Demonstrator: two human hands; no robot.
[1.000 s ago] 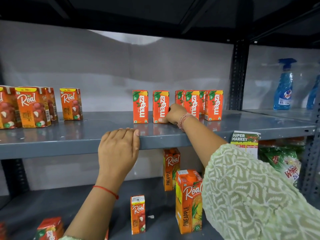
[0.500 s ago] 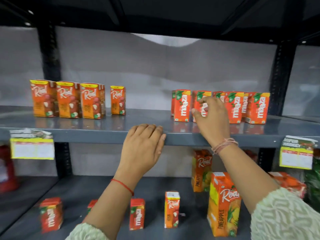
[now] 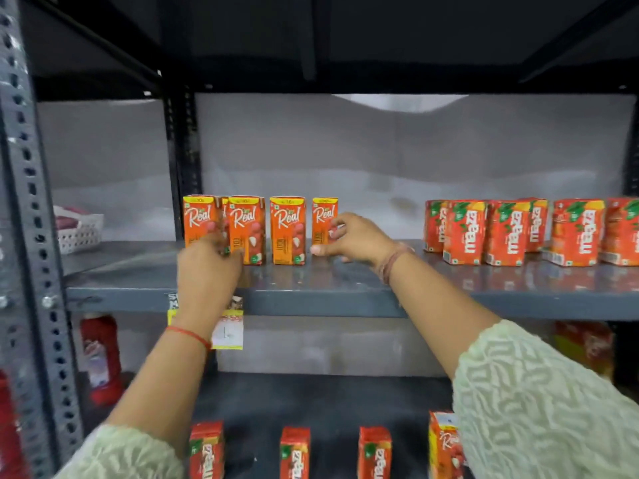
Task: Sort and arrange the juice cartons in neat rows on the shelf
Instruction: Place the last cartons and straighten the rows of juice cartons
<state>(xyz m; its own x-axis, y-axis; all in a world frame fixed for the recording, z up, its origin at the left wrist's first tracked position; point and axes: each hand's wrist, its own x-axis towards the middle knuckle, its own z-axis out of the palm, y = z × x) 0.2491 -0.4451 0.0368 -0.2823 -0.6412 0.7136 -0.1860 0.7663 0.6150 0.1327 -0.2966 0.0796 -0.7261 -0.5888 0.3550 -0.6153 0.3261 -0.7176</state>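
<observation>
Several orange Real cartons [image 3: 287, 229] stand in a row at the left of the grey middle shelf [image 3: 328, 299]. A group of red Maaza cartons [image 3: 515, 233] stands at the right of the same shelf. My right hand [image 3: 356, 242] curls around the rightmost Real carton [image 3: 322, 219], fingers on its right side and thumb at its base. My left hand [image 3: 207, 267] is up against the two leftmost Real cartons [image 3: 200, 216]; it is blurred and its fingers are hidden behind the back of the hand.
Three Maaza cartons [image 3: 295, 451] and a Real carton [image 3: 444, 444] stand on the lower shelf. A white basket [image 3: 77, 229] sits at the far left beyond the perforated upright [image 3: 31, 236]. A red bottle [image 3: 100, 354] stands below left. A price tag [image 3: 228, 330] hangs from the shelf edge.
The view swung left. My right hand left the Maaza cartons and went to the rightmost Real carton. My left hand came off the shelf edge and rose to the leftmost Real cartons.
</observation>
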